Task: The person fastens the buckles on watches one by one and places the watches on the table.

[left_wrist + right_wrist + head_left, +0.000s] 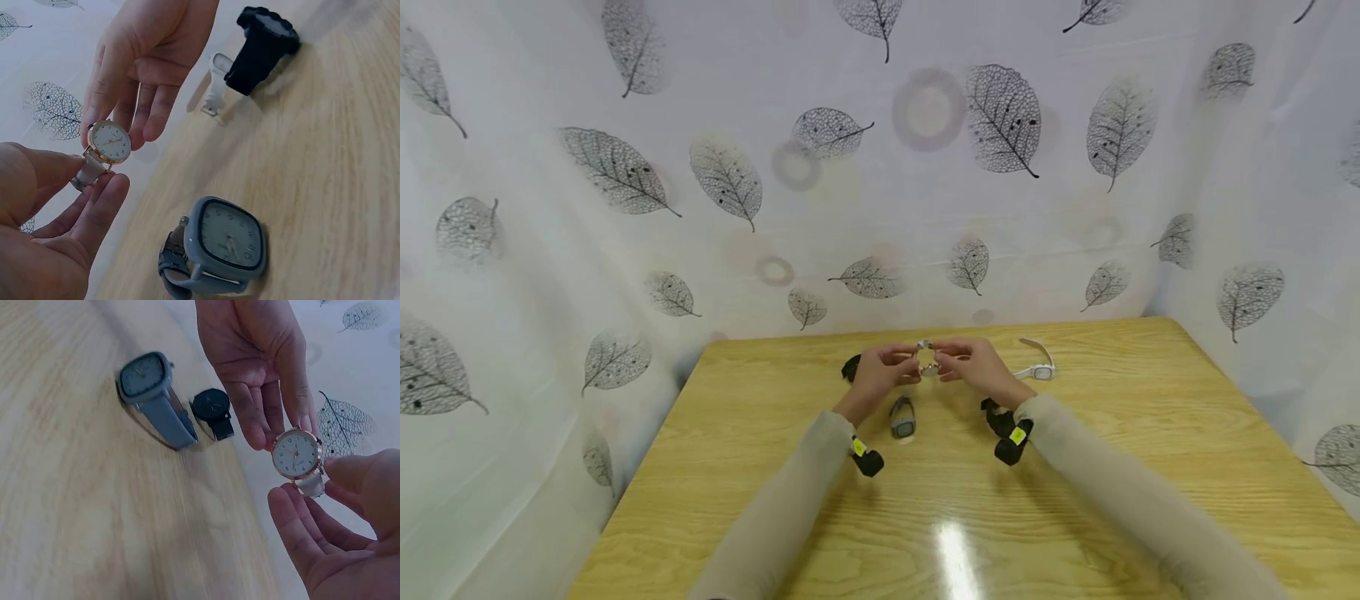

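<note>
A wristwatch with a rose-gold round case, white dial and pale strap [111, 142] is held up between both hands above the far part of the table. My left hand [880, 371] pinches one side of it, thumb and fingertips at the strap by the case. From the opposite side my right hand [977, 364] pinches it as well, fingers at the strap end of the case [295, 453]. Below the hands stands a grey-blue square watch [231, 237], its strap looped. Near the left hand lies a black round watch [211, 405], partly hidden by that hand in the head view.
Right of the right hand lies a white watch [1042, 372] with its strap spread out. A chunky black watch [262, 50] sits under the right wrist. The wooden table [737, 467] ends at a leaf-patterned curtain [880, 208]. Each wrist wears a small black camera.
</note>
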A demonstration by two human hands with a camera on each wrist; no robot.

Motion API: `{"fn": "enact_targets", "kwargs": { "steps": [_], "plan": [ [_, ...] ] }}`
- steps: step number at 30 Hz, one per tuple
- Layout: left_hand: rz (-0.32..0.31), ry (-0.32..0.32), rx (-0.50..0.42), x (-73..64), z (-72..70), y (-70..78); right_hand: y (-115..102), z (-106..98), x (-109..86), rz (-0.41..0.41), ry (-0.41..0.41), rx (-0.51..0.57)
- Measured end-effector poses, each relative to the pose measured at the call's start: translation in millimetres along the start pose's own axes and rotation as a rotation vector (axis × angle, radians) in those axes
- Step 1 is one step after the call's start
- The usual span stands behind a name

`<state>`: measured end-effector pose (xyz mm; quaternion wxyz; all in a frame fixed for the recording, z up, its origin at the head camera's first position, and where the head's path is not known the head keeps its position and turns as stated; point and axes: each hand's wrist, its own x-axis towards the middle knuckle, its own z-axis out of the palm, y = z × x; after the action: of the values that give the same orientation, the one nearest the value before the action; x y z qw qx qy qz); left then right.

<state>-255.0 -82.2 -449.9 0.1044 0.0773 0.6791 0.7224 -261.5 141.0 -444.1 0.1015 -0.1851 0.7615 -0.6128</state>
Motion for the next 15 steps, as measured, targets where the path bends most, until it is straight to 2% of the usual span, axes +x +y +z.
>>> {"fn": "enact_targets", "kwargs": {
  "steps": [9,15],
  "plan": [
    [-0.058,-0.010,0.032,16.4,-2.9,-2.0,3.5,-13.2,15.1,0.091,-0.112,-0.032],
    [-0.113,0.014,0.084,25.0,-0.5,-2.9,12.8,-13.7,26.9,0.153,-0.099,-0.047]
  ]
}}
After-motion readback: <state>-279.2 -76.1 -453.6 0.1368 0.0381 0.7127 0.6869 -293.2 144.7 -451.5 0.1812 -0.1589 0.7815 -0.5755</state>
